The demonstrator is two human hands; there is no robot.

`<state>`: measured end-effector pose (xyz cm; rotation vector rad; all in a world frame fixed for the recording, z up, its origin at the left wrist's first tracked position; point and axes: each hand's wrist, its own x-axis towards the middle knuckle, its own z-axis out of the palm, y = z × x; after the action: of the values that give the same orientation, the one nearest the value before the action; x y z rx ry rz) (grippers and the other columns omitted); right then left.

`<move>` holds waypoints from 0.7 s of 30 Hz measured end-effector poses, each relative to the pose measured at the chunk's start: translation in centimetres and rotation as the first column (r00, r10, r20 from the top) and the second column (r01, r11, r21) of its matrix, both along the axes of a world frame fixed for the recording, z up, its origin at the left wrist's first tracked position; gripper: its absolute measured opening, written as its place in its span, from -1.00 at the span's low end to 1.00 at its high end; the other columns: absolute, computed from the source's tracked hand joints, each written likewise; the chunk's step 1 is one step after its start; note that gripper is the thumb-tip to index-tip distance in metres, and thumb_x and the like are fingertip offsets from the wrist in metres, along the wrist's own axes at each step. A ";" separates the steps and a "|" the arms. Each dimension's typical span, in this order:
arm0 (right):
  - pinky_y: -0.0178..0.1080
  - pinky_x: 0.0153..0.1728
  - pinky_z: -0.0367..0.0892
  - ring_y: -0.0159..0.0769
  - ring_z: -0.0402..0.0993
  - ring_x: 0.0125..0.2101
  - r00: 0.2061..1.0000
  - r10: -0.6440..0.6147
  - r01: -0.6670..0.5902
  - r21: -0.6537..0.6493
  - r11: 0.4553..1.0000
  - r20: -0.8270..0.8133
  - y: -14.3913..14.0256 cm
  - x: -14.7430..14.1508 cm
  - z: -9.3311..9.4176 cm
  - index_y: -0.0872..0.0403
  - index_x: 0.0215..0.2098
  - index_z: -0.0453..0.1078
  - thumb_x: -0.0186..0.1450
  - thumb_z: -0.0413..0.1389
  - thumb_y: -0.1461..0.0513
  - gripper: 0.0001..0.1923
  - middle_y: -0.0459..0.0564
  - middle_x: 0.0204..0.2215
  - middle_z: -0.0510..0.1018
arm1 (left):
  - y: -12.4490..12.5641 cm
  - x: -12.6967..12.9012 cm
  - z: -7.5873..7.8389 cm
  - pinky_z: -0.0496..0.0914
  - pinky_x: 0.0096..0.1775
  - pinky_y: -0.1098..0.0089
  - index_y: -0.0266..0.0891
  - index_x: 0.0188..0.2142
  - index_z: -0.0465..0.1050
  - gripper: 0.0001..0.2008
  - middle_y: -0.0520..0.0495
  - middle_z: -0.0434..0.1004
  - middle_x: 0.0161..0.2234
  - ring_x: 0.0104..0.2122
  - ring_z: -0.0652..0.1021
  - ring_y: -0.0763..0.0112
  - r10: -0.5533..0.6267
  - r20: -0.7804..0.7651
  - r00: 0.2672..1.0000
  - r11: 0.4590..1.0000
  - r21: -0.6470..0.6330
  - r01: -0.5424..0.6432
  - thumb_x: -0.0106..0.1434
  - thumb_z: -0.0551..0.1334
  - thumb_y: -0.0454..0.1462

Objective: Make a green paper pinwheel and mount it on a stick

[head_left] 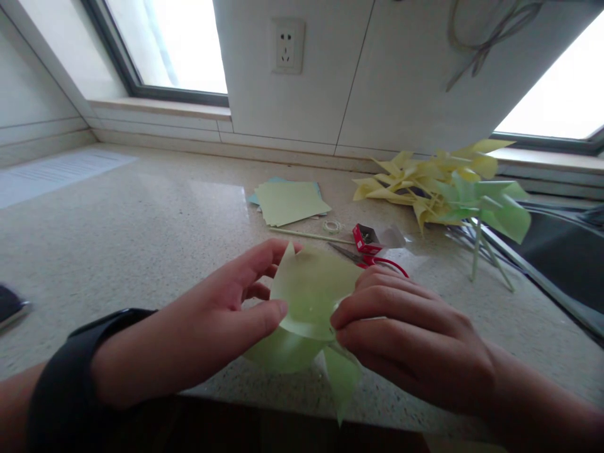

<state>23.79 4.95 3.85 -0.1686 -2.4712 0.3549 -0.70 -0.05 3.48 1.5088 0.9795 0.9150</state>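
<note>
both hands meet over the near edge of the counter (141, 226), pinching a piece of green paper (309, 296) with curled, folded flaps. left hand (198, 327), with a dark band at the wrist, has its thumb pressed on the paper's left rim and its fingers curved behind it. right hand (406, 336) has its fingers bent together, tips clamped on the paper's right side. just behind the paper lie red-handled scissors (372, 259), a small red box (367, 238), a thin stick (311, 235) and a stack of paper sheets (290, 201). farther right, a heap of yellow and green paper pinwheels (443, 189) rests beside a dark sink (566, 264).
</note>
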 end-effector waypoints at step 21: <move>-0.12 -0.04 0.41 -0.30 0.50 -0.26 0.998 0.061 -0.061 -0.005 0.998 0.027 0.1 -0.4 0.0 0.18 -0.22 0.44 0.42 0.06 0.39 -0.88 0.05 -0.27 0.57 | -0.3 0.0 -0.2 0.46 -0.17 0.38 -0.01 0.13 0.27 -0.61 0.02 0.45 -0.23 -0.21 0.53 0.35 0.257 -0.194 0.947 0.940 0.278 -0.198 0.35 0.26 -0.20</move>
<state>23.40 5.01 3.83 -0.1010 -2.5062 0.3861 -0.70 -0.31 3.26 1.7719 1.2626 1.0828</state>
